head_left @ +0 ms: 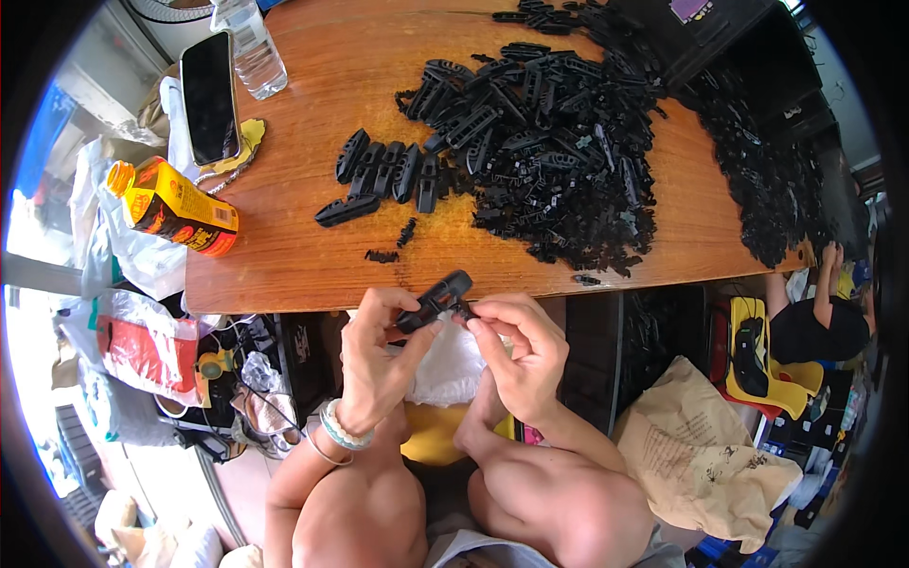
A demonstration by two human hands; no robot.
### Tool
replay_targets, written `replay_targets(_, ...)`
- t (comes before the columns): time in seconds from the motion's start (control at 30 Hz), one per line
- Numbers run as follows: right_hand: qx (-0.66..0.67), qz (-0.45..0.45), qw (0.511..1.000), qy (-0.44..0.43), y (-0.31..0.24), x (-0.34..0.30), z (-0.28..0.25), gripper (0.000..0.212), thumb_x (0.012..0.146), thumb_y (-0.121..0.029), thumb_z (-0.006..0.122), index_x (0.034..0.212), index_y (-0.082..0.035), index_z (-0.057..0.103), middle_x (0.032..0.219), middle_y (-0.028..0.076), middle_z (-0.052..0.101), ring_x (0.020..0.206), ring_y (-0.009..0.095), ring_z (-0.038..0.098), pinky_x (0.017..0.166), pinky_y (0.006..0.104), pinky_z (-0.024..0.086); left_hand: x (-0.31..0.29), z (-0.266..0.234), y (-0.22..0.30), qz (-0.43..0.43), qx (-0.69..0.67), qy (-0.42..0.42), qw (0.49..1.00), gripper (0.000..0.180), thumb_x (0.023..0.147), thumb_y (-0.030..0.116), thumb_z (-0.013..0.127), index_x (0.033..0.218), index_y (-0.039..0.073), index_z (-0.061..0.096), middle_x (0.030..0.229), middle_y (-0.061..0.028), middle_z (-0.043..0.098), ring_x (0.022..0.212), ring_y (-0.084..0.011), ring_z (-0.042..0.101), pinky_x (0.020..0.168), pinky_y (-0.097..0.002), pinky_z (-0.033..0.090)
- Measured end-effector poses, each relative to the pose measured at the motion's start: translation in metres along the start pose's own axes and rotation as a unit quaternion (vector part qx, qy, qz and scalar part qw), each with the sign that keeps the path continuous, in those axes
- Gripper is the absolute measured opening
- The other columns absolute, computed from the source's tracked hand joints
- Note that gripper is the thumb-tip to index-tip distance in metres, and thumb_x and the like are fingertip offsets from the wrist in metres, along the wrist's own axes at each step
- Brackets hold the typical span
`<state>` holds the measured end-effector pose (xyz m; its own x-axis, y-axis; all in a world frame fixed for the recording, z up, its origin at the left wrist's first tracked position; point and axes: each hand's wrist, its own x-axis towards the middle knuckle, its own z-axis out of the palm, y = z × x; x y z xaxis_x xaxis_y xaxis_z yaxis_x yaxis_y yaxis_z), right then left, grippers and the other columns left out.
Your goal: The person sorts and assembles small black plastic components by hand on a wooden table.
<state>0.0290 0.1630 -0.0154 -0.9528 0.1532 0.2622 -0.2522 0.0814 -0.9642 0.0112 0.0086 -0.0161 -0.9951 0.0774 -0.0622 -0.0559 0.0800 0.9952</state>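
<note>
Wood-grain desk (pixel 284 251) fills the view ahead, its near edge bare toward the left corner. At that edge, the left hand (pixel 374 350) clamps a black plastic housing (pixel 436 303) between thumb and fingers, while the right hand's (pixel 521 350) thumb and fingertips pinch together on a small dark piece (pixel 463 310) at its right side. Beyond lie two small black strips (pixel 383 257), then a cluster of similar housings (pixel 386 170), open wood to its left. An orange-capped bottle (pixel 189 208) sits by the left edge; a large black heap (pixel 559 142) spreads toward the far edge.

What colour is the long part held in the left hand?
The long part is black, seen best in the head view.
</note>
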Motion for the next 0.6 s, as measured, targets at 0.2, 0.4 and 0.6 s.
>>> replay_targets(0.2,0.027,0.030,0.999,-0.017,0.000,0.002,-0.001,0.016,0.079,0.009,0.062,0.094,0.005,0.064,0.090,0.011,0.063,0.081,0.016,0.062,0.068,0.0265,0.053,-0.005,-0.002,0.003,-0.030,-0.137,-0.088,0.986,0.032,0.082,-0.004,0.063,0.111,-0.001,0.051,0.089,-0.0104,0.064,0.081,-0.0158,0.064,0.073,-0.0263,0.053)
replay_targets(0.4,-0.091,-0.030,0.991,-0.092,-0.008,0.002,-0.006,0.018,0.076,0.011,0.063,0.092,0.005,0.064,0.092,0.013,0.063,0.082,0.018,0.063,0.070,0.0262,0.052,-0.005,-0.004,0.004,-0.097,-0.138,-0.092,0.981,0.035,0.080,-0.008,0.064,0.109,-0.006,0.045,0.089,-0.0161,0.065,0.080,-0.0206,0.068,0.070,-0.0266,0.057)
replay_targets(0.6,-0.185,-0.126,0.970,-0.097,-0.005,0.003,-0.006,0.024,0.069,0.011,0.066,0.090,-0.001,0.066,0.085,0.011,0.063,0.077,0.022,0.063,0.063,0.0296,0.051,-0.007,-0.006,0.003,-0.103,-0.131,-0.093,0.982,0.033,0.078,-0.009,0.065,0.105,-0.006,0.046,0.089,-0.0176,0.065,0.080,-0.0204,0.068,0.068,-0.0244,0.057)
